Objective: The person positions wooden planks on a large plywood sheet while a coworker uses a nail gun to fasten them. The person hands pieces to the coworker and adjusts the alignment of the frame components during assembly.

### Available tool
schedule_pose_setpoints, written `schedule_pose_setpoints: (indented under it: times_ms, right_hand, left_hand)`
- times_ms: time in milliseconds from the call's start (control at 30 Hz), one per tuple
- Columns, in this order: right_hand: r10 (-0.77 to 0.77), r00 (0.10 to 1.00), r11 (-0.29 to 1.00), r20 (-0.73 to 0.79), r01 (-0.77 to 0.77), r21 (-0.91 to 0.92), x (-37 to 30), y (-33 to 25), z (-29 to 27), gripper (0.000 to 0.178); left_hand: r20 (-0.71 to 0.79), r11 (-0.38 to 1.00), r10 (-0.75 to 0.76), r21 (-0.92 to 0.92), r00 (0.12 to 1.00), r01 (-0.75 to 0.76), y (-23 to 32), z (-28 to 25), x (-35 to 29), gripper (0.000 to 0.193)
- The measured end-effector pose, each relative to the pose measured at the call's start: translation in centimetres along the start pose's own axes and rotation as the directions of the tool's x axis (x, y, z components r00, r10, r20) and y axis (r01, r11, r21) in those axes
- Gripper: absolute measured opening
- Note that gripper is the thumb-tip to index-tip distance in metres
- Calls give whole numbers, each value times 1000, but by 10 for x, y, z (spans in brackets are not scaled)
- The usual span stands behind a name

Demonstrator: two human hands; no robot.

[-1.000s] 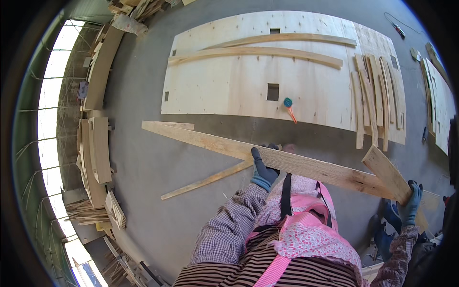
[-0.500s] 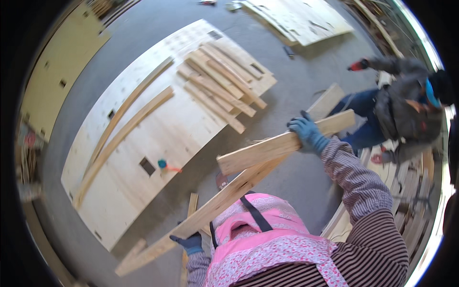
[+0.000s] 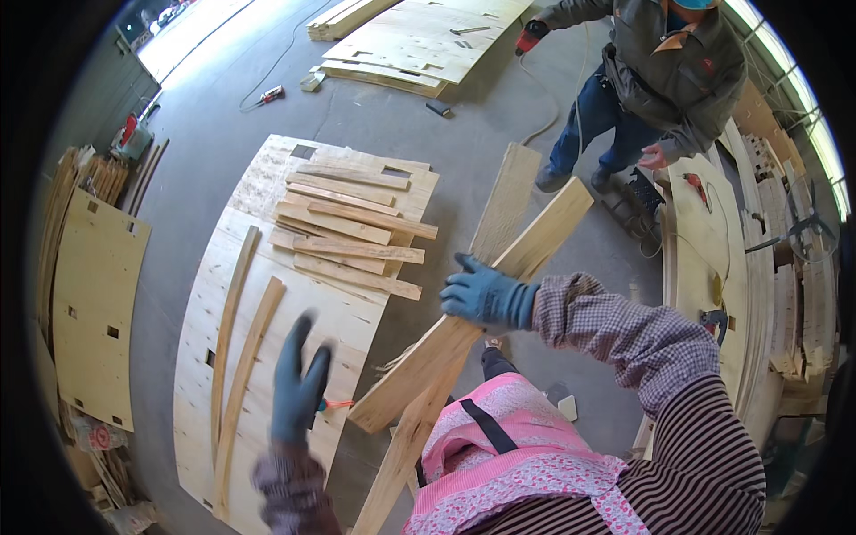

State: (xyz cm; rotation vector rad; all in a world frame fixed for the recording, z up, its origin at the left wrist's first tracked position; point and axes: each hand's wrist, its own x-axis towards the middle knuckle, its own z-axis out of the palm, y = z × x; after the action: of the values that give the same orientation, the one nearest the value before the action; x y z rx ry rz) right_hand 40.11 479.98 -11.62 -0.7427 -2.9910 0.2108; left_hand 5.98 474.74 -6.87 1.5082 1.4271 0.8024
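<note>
My right hand (image 3: 486, 299), in a blue glove, grips two long pale wooden planks (image 3: 535, 236) about midway along. The planks cross each other and slant from the upper right down past my pink apron. Blurred by motion, my gloved left hand (image 3: 299, 383) is lifted with fingers apart and holds nothing. It hovers over a large plywood sheet (image 3: 214, 294) on the floor, left of the planks' lower ends. A small orange-handled tool (image 3: 336, 405) peeks out beside that hand.
Several short boards (image 3: 352, 227) are stacked on the sheet's far end, and two curved strips (image 3: 239, 357) lie along it. Another person (image 3: 660, 80) stands at upper right beside curved plywood pieces (image 3: 704, 241). More sheets (image 3: 419, 40) lie farther off, with panels (image 3: 94, 303) at left.
The view swung round over the sheet. My left hand let go of the planks' lower end and rose open; my right hand kept its grip as the planks shifted right.
</note>
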Motion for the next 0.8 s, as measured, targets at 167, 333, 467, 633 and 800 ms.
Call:
schedule_pose_setpoints:
  times_ms: [167,333,467,633,800]
  right_hand:
    - [-52,899,998,-434,30,-58,7,-2,20,7]
    - [108,858,991,-501,-56,119,-2,-14,38,9]
    - [83,887,978,-455,15,207,-64,22,28,9]
    - [410,882,875,-230,-310,372,-241,97,26,35]
    - [961,225,-4,159,-566,825,-337,131,61,56]
  left_hand:
    - [530,963,-90,-169,843,209,97,157,190,54]
    - [619,861,-178,-279,765,426,110,266,244,49]
    - [617,753,-274,-340,738,564,92,292,254,45]
    - [631,753,-298,-306,717,582,74,299,278,45]
    - [609,699,-316,-369,727,613,62,306,287,44]
